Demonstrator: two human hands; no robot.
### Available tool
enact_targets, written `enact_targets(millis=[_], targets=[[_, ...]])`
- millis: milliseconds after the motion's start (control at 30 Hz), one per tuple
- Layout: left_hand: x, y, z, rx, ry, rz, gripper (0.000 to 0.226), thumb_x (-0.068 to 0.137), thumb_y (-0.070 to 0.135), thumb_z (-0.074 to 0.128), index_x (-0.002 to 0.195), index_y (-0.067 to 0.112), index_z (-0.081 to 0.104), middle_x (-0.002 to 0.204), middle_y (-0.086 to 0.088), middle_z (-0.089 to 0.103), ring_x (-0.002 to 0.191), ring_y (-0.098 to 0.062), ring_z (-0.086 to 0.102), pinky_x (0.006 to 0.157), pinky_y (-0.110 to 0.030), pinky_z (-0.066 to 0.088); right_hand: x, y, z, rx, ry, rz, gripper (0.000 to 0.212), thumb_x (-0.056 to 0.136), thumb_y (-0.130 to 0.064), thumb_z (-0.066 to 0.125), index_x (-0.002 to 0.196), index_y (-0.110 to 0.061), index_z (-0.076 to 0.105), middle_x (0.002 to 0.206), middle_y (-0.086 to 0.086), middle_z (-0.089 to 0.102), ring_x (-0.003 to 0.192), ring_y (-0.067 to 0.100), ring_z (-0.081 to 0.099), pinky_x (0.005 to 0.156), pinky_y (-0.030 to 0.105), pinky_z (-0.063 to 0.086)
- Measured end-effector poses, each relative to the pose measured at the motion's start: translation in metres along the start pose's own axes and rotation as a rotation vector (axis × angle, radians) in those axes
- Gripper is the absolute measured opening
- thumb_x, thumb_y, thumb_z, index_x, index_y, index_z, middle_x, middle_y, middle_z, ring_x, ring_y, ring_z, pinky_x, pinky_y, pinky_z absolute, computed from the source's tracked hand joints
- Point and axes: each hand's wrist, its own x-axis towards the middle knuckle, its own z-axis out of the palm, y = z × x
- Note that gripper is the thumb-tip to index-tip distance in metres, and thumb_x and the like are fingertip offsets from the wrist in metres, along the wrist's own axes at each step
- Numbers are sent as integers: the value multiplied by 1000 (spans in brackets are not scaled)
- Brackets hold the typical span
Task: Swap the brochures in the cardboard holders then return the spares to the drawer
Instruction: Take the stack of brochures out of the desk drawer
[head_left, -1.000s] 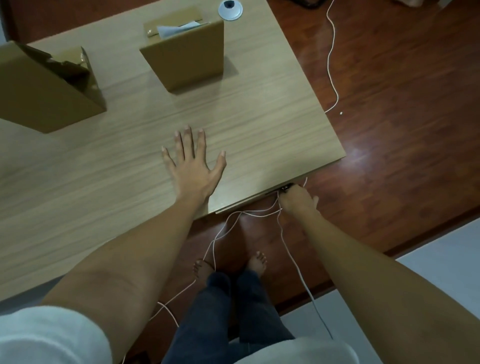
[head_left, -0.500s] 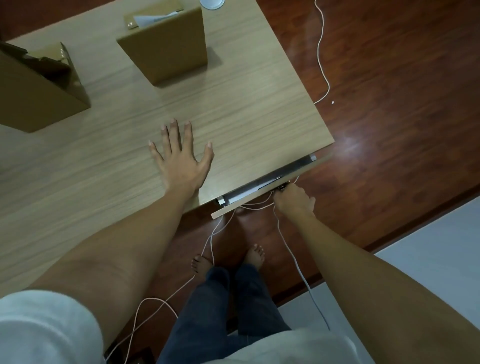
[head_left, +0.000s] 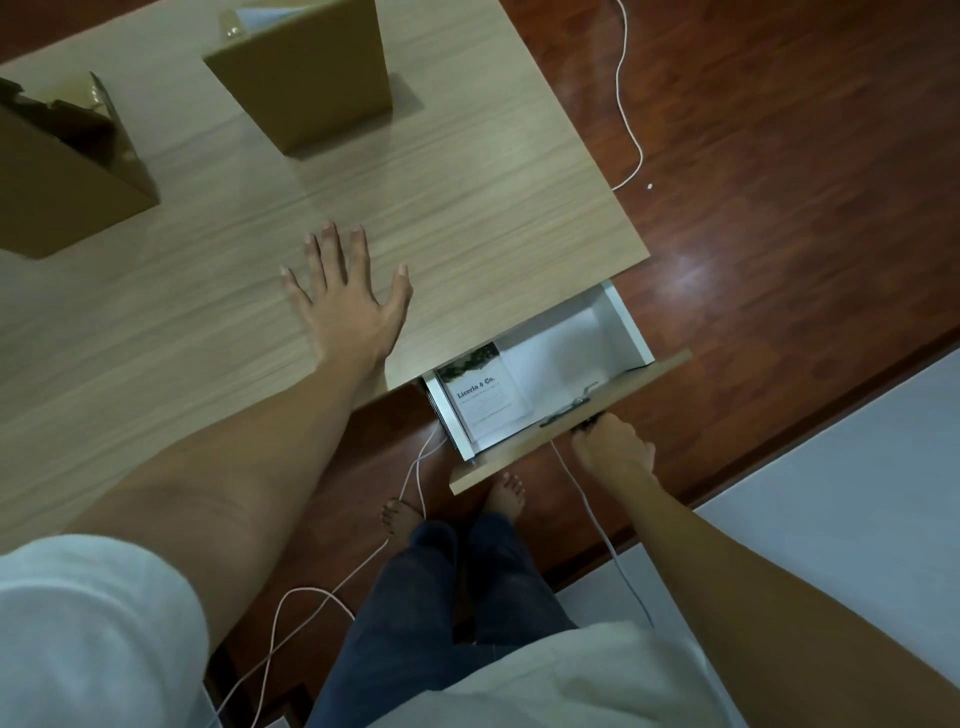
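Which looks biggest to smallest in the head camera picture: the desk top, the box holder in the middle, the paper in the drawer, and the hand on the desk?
1. Desk top, by far.
2. Middle cardboard holder, partly cut off at the top edge.
3. Left hand and the brochure in the drawer look about alike; the brochure is partly hidden and lies lower, so no ranking.

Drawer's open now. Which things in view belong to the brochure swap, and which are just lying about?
Job:
- drawer, pulled open by the right hand
- brochure lying in the drawer
- near cardboard holder, paper showing at its top
- left cardboard holder
- left hand, flat on the desk

Lying about:
- white cable on the floor
- cables by the feet
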Motion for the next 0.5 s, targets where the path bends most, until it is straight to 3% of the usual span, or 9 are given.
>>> enact_targets(millis=[133, 300, 500], targets=[[2, -3, 2, -19, 8, 6, 83, 96, 80, 13, 165, 35, 14, 176, 1, 3, 162, -20, -6, 126, -61, -9, -6, 9, 1, 14, -13, 11, 23, 93, -38, 44, 93, -19, 57, 114, 10, 69, 111, 34, 62, 107, 50, 33], [0, -4, -1, -24, -37, 21, 84, 96, 79, 12, 166, 34, 9, 176, 0, -2, 162, -21, -10, 125, -59, -13, -13, 6, -8, 10, -62, 16, 41, 97, -40, 40, 120, -15, 62, 126, 12, 65, 119, 36, 58, 106, 50, 33], [-9, -4, -22, -28, -219, 33, 86, 97, 72, 14, 167, 25, -2, 175, -8, -13, 160, -28, -19, 127, -56, -13, -22, -3, -19, -4, -143, 45, 53, 100, -38, 38, 145, -9, 40, 143, 12, 54, 131, 34, 51, 109, 47, 31]])
